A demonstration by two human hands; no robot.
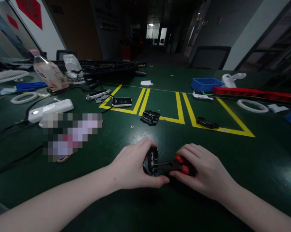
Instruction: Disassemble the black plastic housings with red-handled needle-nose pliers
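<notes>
My left hand (138,164) is closed around a small black part (149,163) with ridged, shiny edges; its exact kind does not show. In my right hand (201,167) is a pair of pliers (172,165) with red and black handles. The thin dark jaws of the pliers point left and touch the black part. Both hands are low over the front of the green table. Beyond them lies another dark, jagged part (150,117), by the yellow tape. Farther right, a long black piece (207,123) rests across a tape line.
Yellow tape (181,109) marks areas on the green table (107,193). A white-edged device (121,102) lies in the left one. To the left are a power strip (51,110), a bottle (50,72) and cables. A blue bin (205,84) and a tape roll (252,106) are right.
</notes>
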